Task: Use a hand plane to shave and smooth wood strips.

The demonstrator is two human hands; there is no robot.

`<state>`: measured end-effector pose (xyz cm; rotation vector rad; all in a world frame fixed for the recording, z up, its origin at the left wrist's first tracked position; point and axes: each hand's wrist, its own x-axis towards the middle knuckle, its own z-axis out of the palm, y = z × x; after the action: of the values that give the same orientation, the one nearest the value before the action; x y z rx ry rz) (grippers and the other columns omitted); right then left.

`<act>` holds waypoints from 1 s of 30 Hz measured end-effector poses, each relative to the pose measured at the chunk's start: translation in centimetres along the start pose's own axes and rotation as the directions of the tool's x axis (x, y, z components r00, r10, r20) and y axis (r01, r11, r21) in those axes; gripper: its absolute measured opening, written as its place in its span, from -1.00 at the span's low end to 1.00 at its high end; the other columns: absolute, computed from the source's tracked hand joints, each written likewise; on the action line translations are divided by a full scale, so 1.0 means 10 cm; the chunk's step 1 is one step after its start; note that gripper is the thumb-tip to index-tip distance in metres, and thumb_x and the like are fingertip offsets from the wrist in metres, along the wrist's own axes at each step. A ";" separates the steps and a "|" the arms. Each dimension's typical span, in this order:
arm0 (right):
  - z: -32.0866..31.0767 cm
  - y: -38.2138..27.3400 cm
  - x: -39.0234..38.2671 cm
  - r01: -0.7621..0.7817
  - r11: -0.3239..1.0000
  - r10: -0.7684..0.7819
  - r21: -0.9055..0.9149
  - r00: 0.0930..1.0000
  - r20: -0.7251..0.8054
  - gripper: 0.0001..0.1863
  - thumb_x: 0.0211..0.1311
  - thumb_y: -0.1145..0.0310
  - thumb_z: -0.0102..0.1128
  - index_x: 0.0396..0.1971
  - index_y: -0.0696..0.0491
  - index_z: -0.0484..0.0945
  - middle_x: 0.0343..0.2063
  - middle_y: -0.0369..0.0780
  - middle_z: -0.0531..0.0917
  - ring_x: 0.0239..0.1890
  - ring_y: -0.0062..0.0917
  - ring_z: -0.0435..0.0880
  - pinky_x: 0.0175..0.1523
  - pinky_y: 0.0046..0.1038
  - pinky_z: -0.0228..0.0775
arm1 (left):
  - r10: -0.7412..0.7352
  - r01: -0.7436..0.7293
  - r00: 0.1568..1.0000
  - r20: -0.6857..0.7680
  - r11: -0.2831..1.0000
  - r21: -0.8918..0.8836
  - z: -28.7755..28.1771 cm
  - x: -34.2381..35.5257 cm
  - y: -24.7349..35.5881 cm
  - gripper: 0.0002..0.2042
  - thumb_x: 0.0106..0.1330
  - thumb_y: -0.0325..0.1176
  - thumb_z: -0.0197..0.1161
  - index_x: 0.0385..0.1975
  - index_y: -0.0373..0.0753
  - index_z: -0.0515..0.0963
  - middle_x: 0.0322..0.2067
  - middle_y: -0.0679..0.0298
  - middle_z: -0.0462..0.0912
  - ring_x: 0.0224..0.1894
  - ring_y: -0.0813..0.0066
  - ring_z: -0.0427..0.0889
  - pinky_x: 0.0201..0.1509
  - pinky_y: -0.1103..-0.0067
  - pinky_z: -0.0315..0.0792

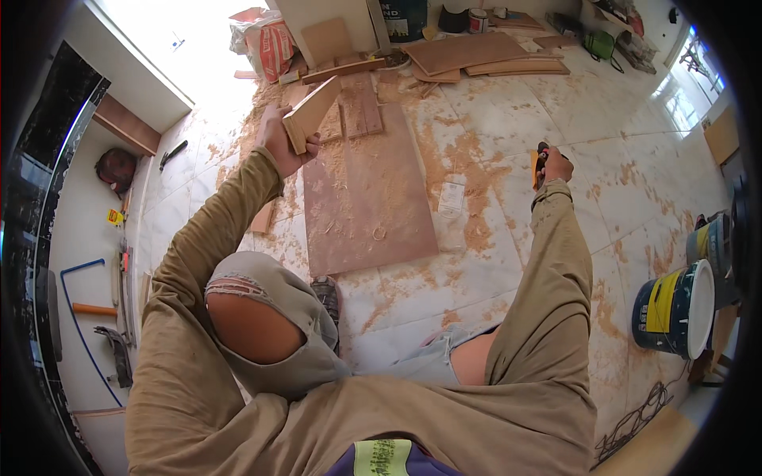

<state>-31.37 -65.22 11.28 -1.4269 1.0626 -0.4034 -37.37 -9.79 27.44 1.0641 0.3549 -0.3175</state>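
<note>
My left hand (287,141) grips a short piece of pale wooden board (316,109), tilted up above the far left part of a large reddish-brown wood panel (369,214). That panel lies flat on the floor in front of my knees, dusted with sawdust, and a curled shaving (379,233) rests near its close end. Out to the right, over the tiles, my right hand (557,166) is closed round a small black-and-orange hand tool (541,163); its exact kind is hard to make out. Smaller wood pieces (361,107) lie on the panel's far end.
Sawdust (476,174) covers much of the tiled floor. Stacked boards (468,55) and a red-and-white sack (266,44) are at the back. Buckets (673,309) and a coiled cable (639,420) stand at right. A hacksaw-like blue frame (79,317) and hammer handle (95,309) lie at left.
</note>
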 end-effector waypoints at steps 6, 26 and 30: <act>-0.01 0.06 0.05 0.096 0.995 -0.095 -0.006 0.994 0.048 -0.55 0.06 0.13 0.30 -0.43 0.33 0.63 -0.59 -0.03 0.65 -0.71 -0.33 0.59 -0.60 -0.27 0.43 | 0.063 -0.063 0.998 -0.006 0.989 -0.135 0.15 0.18 -0.07 -0.58 0.54 -0.03 -0.19 -0.08 -0.29 0.43 -0.38 0.20 0.35 -0.46 0.51 0.38 -0.52 0.62 0.38; -1.29 0.26 0.00 -0.094 0.993 0.099 0.065 0.993 -0.064 -0.79 0.22 0.24 0.03 -0.44 0.08 0.48 -0.67 -0.27 0.43 -0.75 -0.53 0.27 -0.67 -0.45 0.16 | 0.084 -0.132 0.983 -0.160 0.940 -0.316 0.71 0.25 -0.37 -0.77 0.50 -0.20 -0.16 -0.15 -0.19 0.37 -0.44 0.21 0.42 -0.46 0.38 0.46 -0.55 0.51 0.33; -1.38 0.34 0.13 -0.093 0.991 0.100 0.094 0.992 -0.081 -0.79 0.24 0.25 0.01 -0.42 0.07 0.52 -0.66 -0.27 0.47 -0.75 -0.56 0.27 -0.68 -0.48 0.14 | 0.131 -0.156 0.983 -0.125 0.963 -0.221 0.66 0.31 -0.37 -0.74 0.50 -0.17 -0.17 -0.15 -0.19 0.39 -0.44 0.22 0.43 -0.47 0.39 0.47 -0.55 0.49 0.35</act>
<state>-42.71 -73.88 10.37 -1.2821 1.1635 -0.4405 -35.23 -17.57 26.09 0.8753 0.4001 -0.0850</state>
